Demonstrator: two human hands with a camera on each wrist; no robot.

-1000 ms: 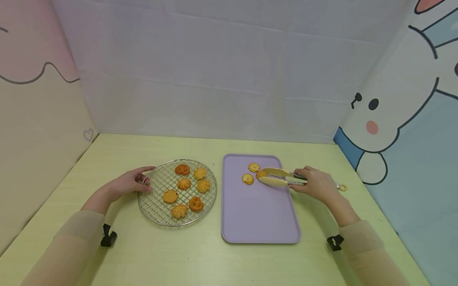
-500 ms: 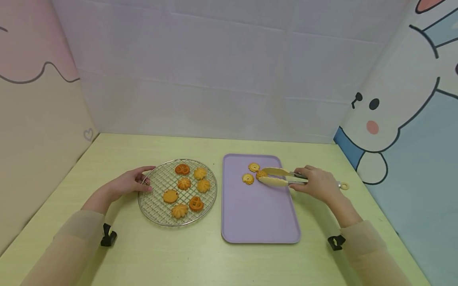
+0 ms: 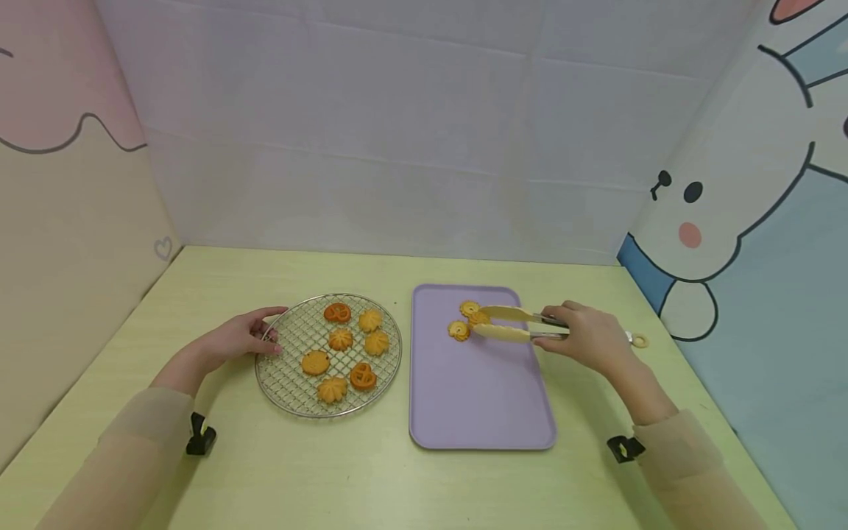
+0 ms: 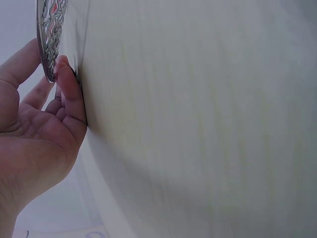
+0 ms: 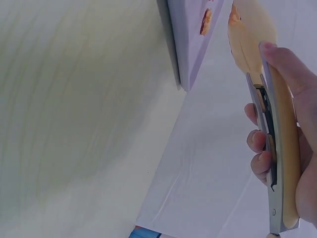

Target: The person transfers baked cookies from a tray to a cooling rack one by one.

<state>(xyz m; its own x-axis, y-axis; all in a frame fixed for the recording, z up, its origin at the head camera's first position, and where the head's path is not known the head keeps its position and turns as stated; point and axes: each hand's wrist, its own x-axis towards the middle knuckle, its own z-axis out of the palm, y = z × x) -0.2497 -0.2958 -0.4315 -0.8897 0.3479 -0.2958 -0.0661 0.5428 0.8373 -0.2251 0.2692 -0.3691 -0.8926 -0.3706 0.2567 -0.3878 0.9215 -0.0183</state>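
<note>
Biscuit, golden and round (image 3: 478, 319), lies toward the far edge of the rectangular lilac tray (image 3: 483, 397), between the two tips of long cream-tipped metal tongs (image 3: 506, 313). Those tips come in over the tray's right edge and stand a little apart; whether both press on the biscuit I cannot tell. Two pale yellow ring biscuits sit close by, one (image 3: 470, 308) on its far side, the other (image 3: 458, 330) to its left. Curled fingers of the right hand (image 3: 586, 335) clasp the tongs, beyond the tray's right edge.

Left of the tray, apart from its left edge, is a round silver wire rack (image 3: 291, 342) bearing eight biscuits, among them two brown pretzel-shaped ones (image 3: 337, 313) (image 3: 363, 376). The left hand (image 3: 241, 340) pinches the rack's left rim. Tray and rack are both on a pale yellow-green table (image 3: 331, 478), whose far edge meets a white cloth backdrop (image 3: 397, 147).

Taking hold of the golden biscuit seems the step in hand; the next move calls for an even, gentle squeeze, clear of the ring biscuits.
</note>
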